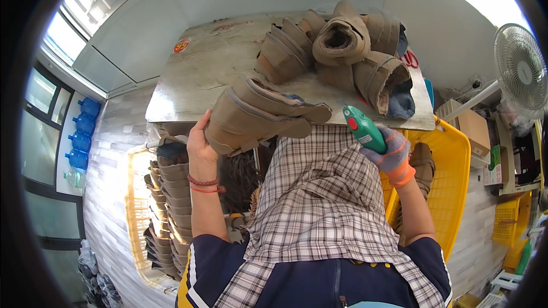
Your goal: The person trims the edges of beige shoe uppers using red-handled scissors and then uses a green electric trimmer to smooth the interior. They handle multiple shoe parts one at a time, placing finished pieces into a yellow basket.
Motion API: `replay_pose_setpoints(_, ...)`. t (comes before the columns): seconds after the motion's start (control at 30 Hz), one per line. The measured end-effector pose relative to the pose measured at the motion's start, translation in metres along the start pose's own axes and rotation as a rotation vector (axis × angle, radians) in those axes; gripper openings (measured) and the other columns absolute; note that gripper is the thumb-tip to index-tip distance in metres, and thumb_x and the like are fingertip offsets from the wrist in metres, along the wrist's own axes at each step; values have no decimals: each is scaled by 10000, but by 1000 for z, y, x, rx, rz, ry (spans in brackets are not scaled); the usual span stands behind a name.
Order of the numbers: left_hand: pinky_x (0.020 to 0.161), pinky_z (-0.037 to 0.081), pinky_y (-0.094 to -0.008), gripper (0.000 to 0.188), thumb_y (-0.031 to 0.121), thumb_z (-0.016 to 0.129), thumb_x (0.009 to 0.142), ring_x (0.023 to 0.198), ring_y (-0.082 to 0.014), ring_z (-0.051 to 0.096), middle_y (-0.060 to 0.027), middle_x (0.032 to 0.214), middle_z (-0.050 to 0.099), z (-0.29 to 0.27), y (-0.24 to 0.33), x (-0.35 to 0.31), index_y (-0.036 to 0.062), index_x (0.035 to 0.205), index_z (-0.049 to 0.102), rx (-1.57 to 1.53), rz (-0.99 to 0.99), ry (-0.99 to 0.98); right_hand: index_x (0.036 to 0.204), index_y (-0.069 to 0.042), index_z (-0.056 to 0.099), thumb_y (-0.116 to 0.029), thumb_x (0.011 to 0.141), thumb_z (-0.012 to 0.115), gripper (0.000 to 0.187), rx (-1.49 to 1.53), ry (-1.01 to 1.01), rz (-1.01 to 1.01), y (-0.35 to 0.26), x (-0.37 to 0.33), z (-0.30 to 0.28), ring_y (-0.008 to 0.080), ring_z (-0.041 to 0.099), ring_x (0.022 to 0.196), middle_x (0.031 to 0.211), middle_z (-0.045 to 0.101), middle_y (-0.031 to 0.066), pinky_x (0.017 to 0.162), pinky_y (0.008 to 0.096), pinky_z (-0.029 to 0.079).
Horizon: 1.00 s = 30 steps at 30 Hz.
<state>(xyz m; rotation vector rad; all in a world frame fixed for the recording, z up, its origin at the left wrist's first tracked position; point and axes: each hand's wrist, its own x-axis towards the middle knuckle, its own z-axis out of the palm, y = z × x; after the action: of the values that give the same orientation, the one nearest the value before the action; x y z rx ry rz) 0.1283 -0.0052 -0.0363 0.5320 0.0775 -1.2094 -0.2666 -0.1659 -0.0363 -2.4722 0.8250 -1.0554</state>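
My bare left hand (201, 137) grips brown shoe uppers (235, 115) by their left end, with the fingers behind them. They hang over the near edge of the worktable (211, 68), their strap-like ends pointing right. In my right hand (394, 157), which wears a grey and orange glove, is a green hand-held power tool (365, 131) with a red button. Its thin tip points up and left, a short way from the uppers. More brown uppers (341, 40) with fuzzy lining lie heaped on the right half of the table.
Red-handled scissors (410, 60) lie at the table's right edge. A light basket (137, 194) with stacked uppers (174, 194) stands at my left, a yellow basket (454, 177) at my right. Beyond it are a fan (520, 71) and a cardboard box (469, 128). Blue water jugs (84, 125) stand far left.
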Motion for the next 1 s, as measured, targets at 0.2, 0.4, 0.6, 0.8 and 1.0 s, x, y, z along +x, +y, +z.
replay_pose_setpoints(0.2, 977, 423, -501, 339, 159, 412, 964, 1133, -362, 529, -229, 1239, 531, 5, -11, 3, -48, 1225, 473, 2, -118, -44, 925, -54, 632, -354, 572, 841, 509, -137, -71, -92, -3, -11, -7, 297, 602, 644, 738, 634, 103, 593, 363, 483)
replay_pose_setpoints(0.4, 977, 420, -503, 338, 163, 419, 960, 1128, -360, 535, -224, 1237, 536, 1, -15, 9, -39, 1224, 482, 35, -172, -71, 916, -50, 633, -378, 588, 830, 503, -112, -112, -87, 1, -16, -4, 287, 593, 604, 691, 619, 102, 565, 360, 475)
replay_pose_setpoints(0.6, 985, 411, -503, 348, 175, 424, 959, 1148, -359, 519, -215, 1248, 532, 5, -23, 4, -31, 1233, 480, 53, -154, -66, 948, -56, 649, -343, 568, 838, 513, -156, -218, -14, -5, -18, -4, 300, 610, 658, 746, 640, 117, 596, 365, 487)
replay_pose_setpoints(0.8, 988, 407, -503, 369, 192, 425, 961, 1155, -357, 514, -219, 1267, 516, 8, -30, 0, -30, 1252, 464, 69, -113, -15, 921, -53, 646, -380, 590, 829, 500, -87, -161, -89, -22, -14, 2, 283, 601, 609, 697, 625, 107, 567, 350, 487)
replay_pose_setpoints(1.0, 992, 402, -510, 379, 194, 424, 963, 1167, -357, 506, -224, 1278, 505, 26, -40, -17, -35, 1264, 452, 94, -25, 29, 938, -52, 648, -348, 580, 842, 504, -10, -77, -125, -27, -12, 9, 283, 606, 614, 698, 628, 107, 572, 352, 492)
